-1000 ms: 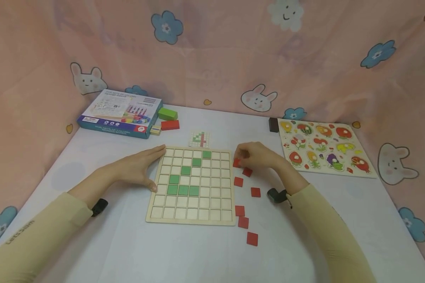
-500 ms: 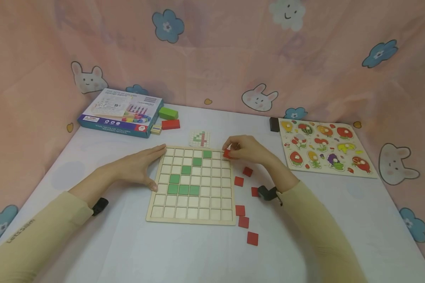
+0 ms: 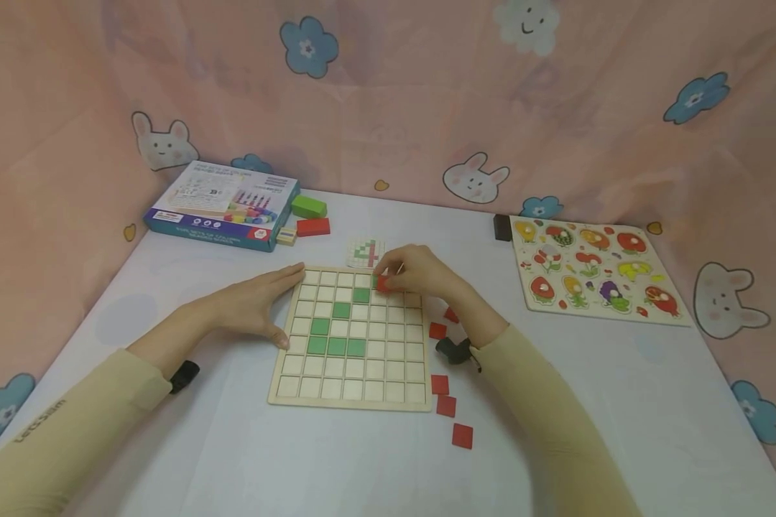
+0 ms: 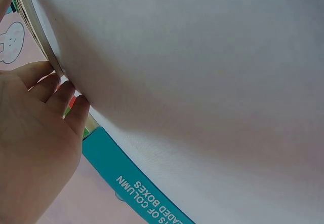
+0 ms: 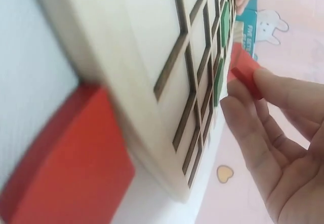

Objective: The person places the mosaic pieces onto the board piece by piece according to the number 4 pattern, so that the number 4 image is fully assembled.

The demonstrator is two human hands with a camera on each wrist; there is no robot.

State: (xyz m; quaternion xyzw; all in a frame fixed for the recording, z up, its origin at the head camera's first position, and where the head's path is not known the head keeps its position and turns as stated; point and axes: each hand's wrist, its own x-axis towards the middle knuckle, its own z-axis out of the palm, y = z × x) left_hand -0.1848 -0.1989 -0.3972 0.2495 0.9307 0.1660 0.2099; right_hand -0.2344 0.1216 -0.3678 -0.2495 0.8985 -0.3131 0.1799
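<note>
A wooden grid board [image 3: 349,405] lies flat on the table with several green tiles [image 3: 337,347] set in its cells. My right hand [image 3: 420,271] pinches a red square tile [image 3: 383,284] over the top row, close to the topmost green tile. The right wrist view shows that red tile [image 5: 246,73] between thumb and fingers, tilted. At the board's left edge rests my left hand [image 3: 248,305], fingers extended and thumb on the side. In the left wrist view the left hand's fingers [image 4: 76,113] lie along the board's edge.
Several loose red tiles [image 3: 446,406] lie right of the board. Behind it sits a small pattern card [image 3: 359,253]. A boxed set [image 3: 216,205], a green block [image 3: 309,207] and a red block [image 3: 313,227] are at back left; a fruit puzzle [image 3: 595,269] and black block [image 3: 502,227] at right.
My right hand has picked up a red tile from beside the board and carried it left over the top row. The left hand has stayed at the board's left edge.
</note>
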